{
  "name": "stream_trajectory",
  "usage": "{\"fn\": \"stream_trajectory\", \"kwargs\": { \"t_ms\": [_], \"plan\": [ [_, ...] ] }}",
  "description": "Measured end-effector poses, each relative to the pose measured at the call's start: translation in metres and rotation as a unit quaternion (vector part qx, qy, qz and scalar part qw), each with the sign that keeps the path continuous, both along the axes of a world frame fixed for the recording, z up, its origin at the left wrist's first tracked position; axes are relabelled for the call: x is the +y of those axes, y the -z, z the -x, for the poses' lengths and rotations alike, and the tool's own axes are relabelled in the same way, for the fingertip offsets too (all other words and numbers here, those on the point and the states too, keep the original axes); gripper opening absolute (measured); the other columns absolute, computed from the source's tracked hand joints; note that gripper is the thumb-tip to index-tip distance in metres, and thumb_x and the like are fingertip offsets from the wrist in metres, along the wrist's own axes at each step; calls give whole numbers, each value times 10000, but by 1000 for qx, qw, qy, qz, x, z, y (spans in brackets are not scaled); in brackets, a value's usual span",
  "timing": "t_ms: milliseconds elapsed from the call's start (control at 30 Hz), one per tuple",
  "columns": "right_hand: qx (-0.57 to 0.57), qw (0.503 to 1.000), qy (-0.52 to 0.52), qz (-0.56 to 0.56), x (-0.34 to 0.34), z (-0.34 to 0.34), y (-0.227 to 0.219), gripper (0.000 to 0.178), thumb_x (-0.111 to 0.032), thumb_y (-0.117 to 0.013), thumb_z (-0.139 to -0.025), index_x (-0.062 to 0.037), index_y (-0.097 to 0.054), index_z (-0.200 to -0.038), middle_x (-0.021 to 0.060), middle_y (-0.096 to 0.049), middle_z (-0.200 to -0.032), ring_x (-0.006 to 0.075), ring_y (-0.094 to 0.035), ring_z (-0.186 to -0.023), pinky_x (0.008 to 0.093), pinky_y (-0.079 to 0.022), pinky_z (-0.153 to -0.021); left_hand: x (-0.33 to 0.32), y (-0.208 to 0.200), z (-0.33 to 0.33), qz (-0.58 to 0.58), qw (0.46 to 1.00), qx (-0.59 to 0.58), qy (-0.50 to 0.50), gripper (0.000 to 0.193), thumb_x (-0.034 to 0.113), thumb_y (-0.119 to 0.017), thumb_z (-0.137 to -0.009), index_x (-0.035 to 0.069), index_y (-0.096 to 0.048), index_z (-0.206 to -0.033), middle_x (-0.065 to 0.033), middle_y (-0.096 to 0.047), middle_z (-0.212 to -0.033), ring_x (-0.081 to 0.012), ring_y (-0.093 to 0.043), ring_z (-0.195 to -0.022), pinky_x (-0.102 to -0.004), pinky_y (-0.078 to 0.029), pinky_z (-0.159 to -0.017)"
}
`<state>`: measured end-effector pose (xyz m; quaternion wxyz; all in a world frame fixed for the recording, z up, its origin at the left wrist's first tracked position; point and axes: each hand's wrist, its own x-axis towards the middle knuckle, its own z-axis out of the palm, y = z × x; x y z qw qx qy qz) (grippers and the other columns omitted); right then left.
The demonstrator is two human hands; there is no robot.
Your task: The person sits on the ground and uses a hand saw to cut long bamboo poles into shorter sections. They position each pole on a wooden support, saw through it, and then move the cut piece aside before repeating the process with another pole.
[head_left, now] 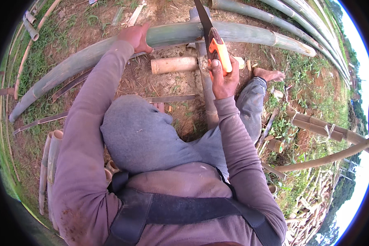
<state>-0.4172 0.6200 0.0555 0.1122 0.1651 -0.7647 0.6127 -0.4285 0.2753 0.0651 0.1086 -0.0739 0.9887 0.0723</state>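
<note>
A long green bamboo pole (174, 34) lies crosswise in front of me, resting over a thinner bamboo support (208, 88) that runs toward my lap. My left hand (136, 37) is on the pole left of the support, thumb apart and fingers curved over its far side. In my right hand (225, 78) is a handsaw (219, 51) with an orange and black handle, my fingers wrapped round the grip. Its dark blade crosses the pole just by the support and points away from me. Whether the teeth have cut into the bamboo is hidden.
A short cut bamboo piece (174, 65) lies below the pole. Several long bamboo poles (270, 18) stretch along the far right. Tied bamboo bars (315, 126) stand at the right, above a heap of split pieces (309, 215). Upright bamboo lengths (53, 158) are at my left.
</note>
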Motion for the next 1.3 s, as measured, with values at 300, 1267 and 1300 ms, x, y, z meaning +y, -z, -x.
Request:
{"fn": "stream_trajectory", "kwargs": {
  "t_ms": [300, 1267, 1300],
  "plan": [
    [-12, 978, 60, -200, -36, 30, -126, 415, -328, -783, -1003, 57, -687, -1125, 217, -741, -863, 321, -746, -806, 400, -573, -747, 13, 12, -7, 77, 995, 58, 22, 894, 545, -925, -746, 127, -533, -1431, -169, -729, -1254, -365, -739, -1137, -485, -595, -998],
    [-119, 990, 71, -15, 87, -165, -81, 226, -79, -725, -1030, 55, -629, -1184, 75, -705, -948, 82, -642, -742, 248, -545, -637, 0, 7, 1, 42, 999, 13, -7, 905, 546, -900, -713, 124, -575, -1446, -135, -752, -1251, -350, -733, -1143, -486, -586, -975],
    [-150, 986, 70, -7, 64, -130, -80, 221, -89, -742, -1024, 52, -643, -1163, 71, -709, -916, 90, -646, -741, 267, -546, -639, 2, 10, 1, 37, 999, 20, -1, 904, 547, -900, -715, 124, -573, -1444, -135, -752, -1251, -349, -732, -1147, -487, -587, -973]
  ]
}}
